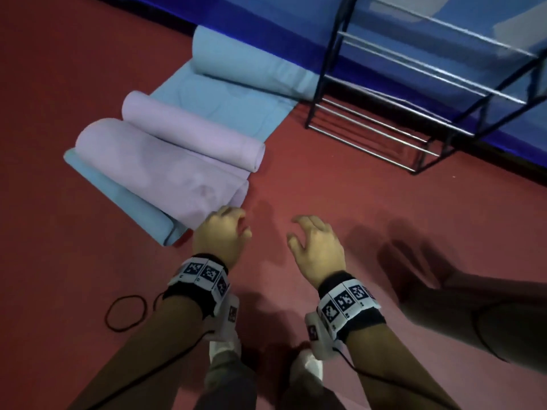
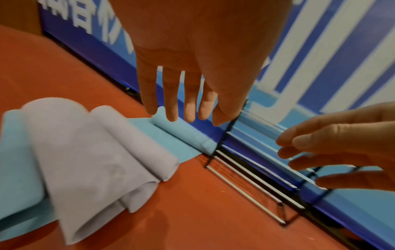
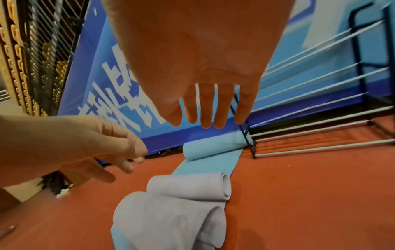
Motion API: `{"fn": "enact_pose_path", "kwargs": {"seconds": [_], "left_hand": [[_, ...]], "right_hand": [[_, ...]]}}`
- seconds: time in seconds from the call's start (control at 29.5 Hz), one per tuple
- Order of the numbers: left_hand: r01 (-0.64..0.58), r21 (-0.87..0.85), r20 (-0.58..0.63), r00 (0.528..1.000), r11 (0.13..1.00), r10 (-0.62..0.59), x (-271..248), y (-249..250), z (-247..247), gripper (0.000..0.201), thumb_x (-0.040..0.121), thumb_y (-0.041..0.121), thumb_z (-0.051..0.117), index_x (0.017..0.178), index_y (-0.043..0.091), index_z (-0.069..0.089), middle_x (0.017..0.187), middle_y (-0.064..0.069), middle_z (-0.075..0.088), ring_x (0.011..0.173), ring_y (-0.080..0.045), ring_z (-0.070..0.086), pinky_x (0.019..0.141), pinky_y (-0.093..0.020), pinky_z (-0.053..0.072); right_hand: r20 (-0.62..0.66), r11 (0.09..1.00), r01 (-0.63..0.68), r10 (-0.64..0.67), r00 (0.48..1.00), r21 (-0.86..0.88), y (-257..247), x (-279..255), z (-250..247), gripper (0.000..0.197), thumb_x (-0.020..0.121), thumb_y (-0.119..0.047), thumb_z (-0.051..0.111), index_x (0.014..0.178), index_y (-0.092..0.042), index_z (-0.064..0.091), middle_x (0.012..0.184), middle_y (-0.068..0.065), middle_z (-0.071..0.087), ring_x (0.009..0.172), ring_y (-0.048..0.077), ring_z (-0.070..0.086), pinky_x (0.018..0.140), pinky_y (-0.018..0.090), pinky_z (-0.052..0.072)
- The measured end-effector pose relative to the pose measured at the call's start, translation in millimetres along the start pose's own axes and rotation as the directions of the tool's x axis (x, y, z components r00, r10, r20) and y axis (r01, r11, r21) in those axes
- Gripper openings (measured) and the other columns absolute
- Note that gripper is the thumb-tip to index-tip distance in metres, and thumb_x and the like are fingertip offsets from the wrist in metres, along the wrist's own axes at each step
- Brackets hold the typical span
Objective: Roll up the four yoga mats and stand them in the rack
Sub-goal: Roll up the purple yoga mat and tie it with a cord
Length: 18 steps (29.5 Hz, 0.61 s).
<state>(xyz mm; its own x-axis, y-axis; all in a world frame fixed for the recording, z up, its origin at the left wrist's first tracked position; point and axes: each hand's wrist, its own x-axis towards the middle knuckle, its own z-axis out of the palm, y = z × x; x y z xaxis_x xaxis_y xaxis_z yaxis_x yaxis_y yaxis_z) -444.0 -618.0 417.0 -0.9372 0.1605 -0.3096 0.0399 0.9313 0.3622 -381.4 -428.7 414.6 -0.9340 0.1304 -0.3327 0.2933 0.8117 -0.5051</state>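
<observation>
Lilac mats [image 1: 165,161] lie half rolled on top of pale blue mats [image 1: 231,99] on the red floor, left of centre. One blue roll [image 1: 251,63] rests against the rack's left leg. The black metal rack [image 1: 414,99] with silver bars stands empty at the upper right. My left hand [image 1: 228,226] hovers over the near end of the lilac mats, fingers relaxed and holding nothing [image 2: 186,108]. My right hand [image 1: 307,235] hangs over bare floor to the right, fingers spread and empty [image 3: 211,115].
A blue banner wall [image 1: 296,13] runs behind the rack. A thin black loop [image 1: 127,313] lies on the floor at lower left. My feet in white socks [image 1: 225,350] stand below my hands. Bare red floor [image 1: 325,179] lies between mats and rack.
</observation>
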Motion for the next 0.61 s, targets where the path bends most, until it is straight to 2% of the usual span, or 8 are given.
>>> {"fn": "enact_pose_path", "kwargs": {"seconds": [0.03,0.07,0.17,0.24,0.31,0.41,0.51,0.61], "left_hand": [[0.005,-0.008,-0.026,1.000,1.000,-0.005,15.5,-28.6,18.9,0.026,0.082,0.024,0.068,0.105,0.012,0.069,0.107,-0.009,0.065,0.095,-0.035,0.062,0.074,-0.041,0.049],[0.062,0.010,-0.069,0.996,0.998,-0.061,43.1,-81.9,59.8,0.028,0.082,0.023,0.070,0.106,0.011,0.068,0.109,-0.010,0.064,0.095,-0.036,0.061,0.073,-0.042,0.050],[0.148,0.059,-0.090,0.986,0.987,-0.143,93.5,-146.0,127.5,0.045,0.084,0.032,0.069,0.124,0.015,0.059,0.130,-0.005,0.054,0.113,-0.032,0.051,0.083,-0.046,0.050],[0.187,0.064,-0.140,0.974,0.980,-0.177,119.2,-174.7,166.4,0.062,0.079,0.035,0.071,0.135,0.020,0.049,0.141,-0.005,0.044,0.123,-0.033,0.042,0.087,-0.050,0.050],[0.229,0.065,-0.142,0.965,0.971,-0.219,145.1,-207.7,216.2,0.078,0.073,0.033,0.075,0.142,0.027,0.039,0.151,-0.006,0.030,0.131,-0.035,0.032,0.090,-0.056,0.049],[0.318,0.019,-0.131,0.941,0.948,-0.313,190.7,-263.2,304.0,0.091,0.077,0.020,0.075,0.146,0.042,0.020,0.162,-0.004,-0.005,0.145,-0.042,0.003,0.097,-0.062,0.044],[0.295,-0.027,-0.162,0.941,0.955,-0.296,210.3,-272.5,336.4,0.095,0.086,-0.001,0.063,0.152,0.044,0.012,0.163,-0.003,-0.019,0.147,-0.046,-0.011,0.100,-0.055,0.044],[0.257,-0.021,-0.289,0.924,0.966,-0.252,214.1,-268.3,346.9,0.089,0.087,-0.008,0.052,0.155,0.037,0.017,0.164,-0.007,-0.017,0.147,-0.048,-0.010,0.094,-0.050,0.047]], "right_hand": [[0.021,1.000,0.019,-0.019,1.000,-0.009,-1.0,21.5,29.2,0.038,0.096,-0.032,0.054,0.133,-0.021,0.057,0.133,-0.002,0.057,0.119,0.028,0.051,0.095,0.039,0.045],[0.060,0.997,0.064,-0.062,0.996,-0.032,-1.7,60.5,94.9,0.040,0.096,-0.032,0.054,0.134,-0.022,0.056,0.134,-0.002,0.056,0.120,0.029,0.051,0.095,0.039,0.044],[0.097,0.992,0.115,-0.110,0.989,-0.045,18.6,121.6,177.3,0.043,0.094,-0.030,0.055,0.136,-0.023,0.053,0.133,0.000,0.055,0.120,0.030,0.051,0.094,0.041,0.046],[0.077,0.987,0.151,-0.147,0.986,-0.054,31.2,152.3,220.2,0.046,0.092,-0.027,0.058,0.138,-0.024,0.052,0.133,0.001,0.056,0.119,0.031,0.052,0.094,0.042,0.047],[0.062,0.978,0.197,-0.193,0.979,-0.067,49.2,188.5,272.2,0.051,0.090,-0.024,0.060,0.140,-0.024,0.050,0.133,0.002,0.055,0.117,0.033,0.053,0.091,0.042,0.047],[0.023,0.937,0.350,-0.349,0.937,-0.019,66.4,254.4,359.1,0.064,0.087,-0.017,0.061,0.148,-0.028,0.042,0.134,0.006,0.052,0.115,0.034,0.054,0.087,0.045,0.051],[0.034,0.902,0.430,-0.431,0.902,0.035,60.2,297.7,395.9,0.068,0.090,-0.021,0.061,0.151,-0.033,0.036,0.125,0.010,0.056,0.108,0.033,0.058,0.087,0.045,0.051],[-0.067,0.916,0.396,-0.392,0.917,0.061,64.1,317.0,425.8,0.043,0.095,-0.033,0.060,0.138,-0.031,0.057,0.120,0.009,0.061,0.109,0.030,0.060,0.092,0.039,0.047]]}}
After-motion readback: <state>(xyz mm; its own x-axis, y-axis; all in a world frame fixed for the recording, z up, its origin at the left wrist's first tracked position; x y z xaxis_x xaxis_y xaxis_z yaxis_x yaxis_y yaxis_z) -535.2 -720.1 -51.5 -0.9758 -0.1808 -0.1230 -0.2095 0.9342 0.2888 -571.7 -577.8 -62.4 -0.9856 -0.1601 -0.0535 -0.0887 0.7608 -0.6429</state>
